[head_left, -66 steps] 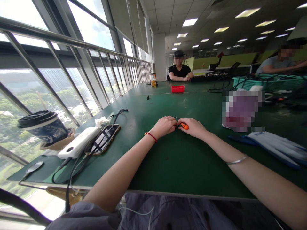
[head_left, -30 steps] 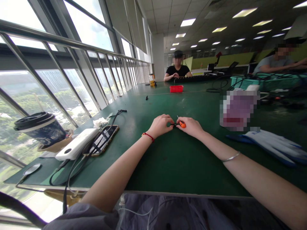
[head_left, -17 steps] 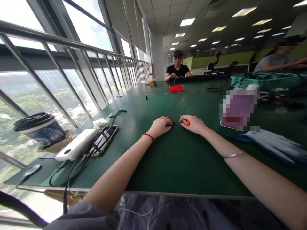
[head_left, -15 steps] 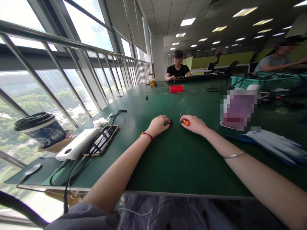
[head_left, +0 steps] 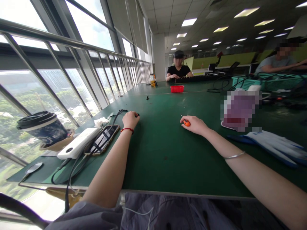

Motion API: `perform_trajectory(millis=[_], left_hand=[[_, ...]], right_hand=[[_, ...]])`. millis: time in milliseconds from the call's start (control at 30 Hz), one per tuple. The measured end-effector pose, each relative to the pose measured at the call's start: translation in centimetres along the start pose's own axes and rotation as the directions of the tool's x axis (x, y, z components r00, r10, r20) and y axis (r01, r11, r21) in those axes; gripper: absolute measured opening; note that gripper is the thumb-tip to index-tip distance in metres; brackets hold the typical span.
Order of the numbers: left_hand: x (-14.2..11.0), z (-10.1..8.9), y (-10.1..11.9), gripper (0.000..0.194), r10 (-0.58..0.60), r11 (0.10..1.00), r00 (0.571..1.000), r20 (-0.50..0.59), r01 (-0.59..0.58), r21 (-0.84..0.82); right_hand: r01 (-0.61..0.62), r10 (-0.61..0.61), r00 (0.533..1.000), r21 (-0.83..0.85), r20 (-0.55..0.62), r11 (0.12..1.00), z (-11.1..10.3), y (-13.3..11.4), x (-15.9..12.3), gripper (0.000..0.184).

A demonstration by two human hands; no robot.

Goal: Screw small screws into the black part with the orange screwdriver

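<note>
My left hand (head_left: 130, 120) is closed around a small black part (head_left: 137, 114), which pokes out at its right side; the fingers hide most of it. It is over the left part of the table, near the end of a black cable (head_left: 121, 111). On the right, my right hand (head_left: 194, 124) is wrapped around a small screwdriver with an orange and black handle (head_left: 186, 123). Its short metal shaft points up and slightly left. Bare green tabletop (head_left: 160, 140) separates the two hands.
To the left lie a phone (head_left: 103, 140), a white power bank (head_left: 78, 143) and a lidded cup (head_left: 44, 127). Gloves (head_left: 275, 143) and a blurred package (head_left: 241, 110) lie right. Ahead are a red tray (head_left: 177, 88), a small black piece (head_left: 147, 97) and a seated co-worker (head_left: 178, 68).
My left hand has moved left with the small black part, away from my right hand. The right hand stays in place with the screwdriver.
</note>
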State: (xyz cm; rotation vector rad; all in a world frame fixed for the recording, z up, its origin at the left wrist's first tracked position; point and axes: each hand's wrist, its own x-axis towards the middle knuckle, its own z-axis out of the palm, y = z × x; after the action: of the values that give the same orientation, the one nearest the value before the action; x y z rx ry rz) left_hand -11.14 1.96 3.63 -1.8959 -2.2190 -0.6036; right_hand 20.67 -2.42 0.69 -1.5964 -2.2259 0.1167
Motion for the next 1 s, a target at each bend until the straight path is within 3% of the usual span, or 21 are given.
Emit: perform_trajectory(millis=[100, 233, 467, 700, 867, 1000], left_hand=[[0.3, -0.3, -0.9, 0.030, -0.088, 0.996, 0.996, -0.003, 0.088, 0.000], [0.3, -1.2, -1.4, 0.030, -0.156, 0.987, 0.985, 0.074, 0.158, -0.026], [0.6, -1.6, -2.4, 0.028, -0.171, 0.981, 0.984, -0.042, 0.166, -0.099], [0.6, -0.8, -3.1, 0.029, -0.170, 0.985, 0.985, 0.002, 0.170, -0.033], [0.4, -0.9, -2.4, 0.028, -0.140, 0.990, 0.990, -0.037, 0.138, -0.036], [0.2, -1.0, -1.9, 0.027, -0.116, 0.993, 0.993, 0.010, 0.116, 0.017]], right_hand=[[-0.002, 0.002, 1.000, -0.015, 0.010, 1.000, 0.0, -0.1, 0.0, 0.021], [-0.005, 0.005, 1.000, -0.009, 0.018, 1.000, 0.0, 0.0, 0.0, 0.021], [-0.004, 0.005, 1.000, -0.004, 0.030, 1.000, 0.1, 0.1, 0.1, 0.022], [-0.013, 0.013, 0.999, -0.007, 0.037, 1.000, 0.0, 0.0, 0.1, 0.022], [-0.013, 0.013, 0.999, -0.004, 0.032, 1.000, 0.0, -0.1, 0.1, 0.022], [-0.016, 0.016, 0.999, -0.002, 0.037, 1.000, 0.0, -0.1, 0.0, 0.022]])
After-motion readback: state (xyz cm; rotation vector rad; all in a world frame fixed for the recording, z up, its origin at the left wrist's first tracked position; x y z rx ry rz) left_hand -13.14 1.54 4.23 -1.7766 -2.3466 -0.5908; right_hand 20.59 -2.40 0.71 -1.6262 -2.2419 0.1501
